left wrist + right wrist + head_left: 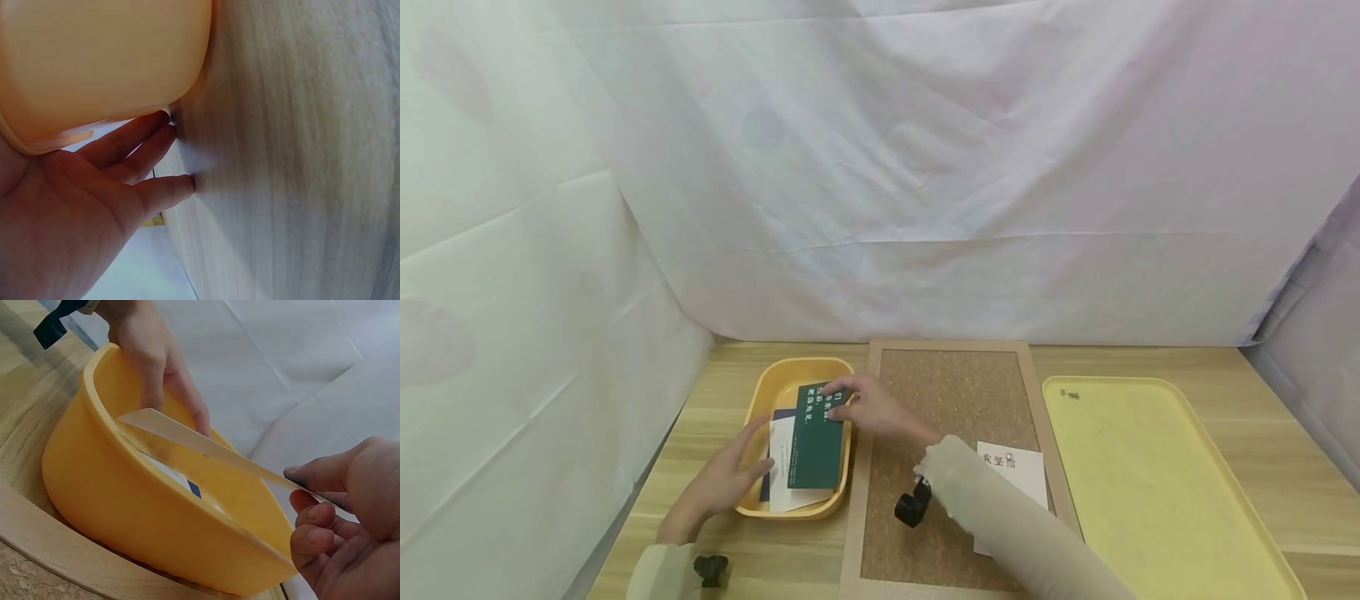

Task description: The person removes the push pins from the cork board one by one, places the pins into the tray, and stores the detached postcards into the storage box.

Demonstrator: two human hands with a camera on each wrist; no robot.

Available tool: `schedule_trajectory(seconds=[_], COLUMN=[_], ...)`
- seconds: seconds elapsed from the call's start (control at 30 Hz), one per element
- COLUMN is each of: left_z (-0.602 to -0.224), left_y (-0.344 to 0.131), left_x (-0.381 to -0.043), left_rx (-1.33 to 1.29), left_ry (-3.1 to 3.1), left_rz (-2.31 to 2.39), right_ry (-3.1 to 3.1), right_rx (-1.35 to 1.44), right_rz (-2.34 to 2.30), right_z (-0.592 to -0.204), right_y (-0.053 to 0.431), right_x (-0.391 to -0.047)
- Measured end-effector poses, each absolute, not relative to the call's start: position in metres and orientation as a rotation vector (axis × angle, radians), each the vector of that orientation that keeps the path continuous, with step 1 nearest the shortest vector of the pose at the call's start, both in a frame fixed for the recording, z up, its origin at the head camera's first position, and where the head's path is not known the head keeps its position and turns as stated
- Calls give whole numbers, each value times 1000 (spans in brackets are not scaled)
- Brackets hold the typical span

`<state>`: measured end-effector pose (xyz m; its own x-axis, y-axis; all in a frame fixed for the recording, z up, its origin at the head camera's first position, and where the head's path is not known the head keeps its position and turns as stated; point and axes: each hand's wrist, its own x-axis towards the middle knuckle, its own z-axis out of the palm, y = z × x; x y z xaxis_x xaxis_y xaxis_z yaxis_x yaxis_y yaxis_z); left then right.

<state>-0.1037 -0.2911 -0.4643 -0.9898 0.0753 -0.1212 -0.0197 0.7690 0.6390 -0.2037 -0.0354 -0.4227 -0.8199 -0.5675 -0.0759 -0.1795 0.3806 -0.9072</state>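
Between thumb and fingertips, my right hand (880,408) pinches the upper right edge of a dark green card (815,450) with white Chinese writing. The right wrist view shows this card (200,445) edge-on, tilted over a deep yellow-orange basin (144,506). Beneath it in the basin lie a white card (780,454) with small print and a dark blue one (764,490), both partly covered. My left hand (722,479) straddles the basin's left rim. Its thumb and index finger hang inside; the other fingers (134,153) extend outside, near the wooden table.
A wood-framed cork board (951,387) lies right of the basin. On it is a white card (1028,477) with Chinese characters, partly behind my right forearm. Farther right stands a shallow yellow tray (1165,475). White curtains (925,167) enclose the wooden table (797,554).
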Motion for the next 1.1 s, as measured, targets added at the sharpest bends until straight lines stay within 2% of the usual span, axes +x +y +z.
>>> schedule_trajectory(seconds=[0.73, 1.1], left_z=[-464, -466], left_y=[-291, -291], left_x=[-104, -104], left_rx=[40, 8], left_ry=[2820, 2809], left_rz=[1046, 1051], right_ry=[2281, 2288], right_rx=[-545, -597], right_rz=[-1398, -1387], right_z=[-430, -436], right_y=[-44, -48], right_x=[-202, -202])
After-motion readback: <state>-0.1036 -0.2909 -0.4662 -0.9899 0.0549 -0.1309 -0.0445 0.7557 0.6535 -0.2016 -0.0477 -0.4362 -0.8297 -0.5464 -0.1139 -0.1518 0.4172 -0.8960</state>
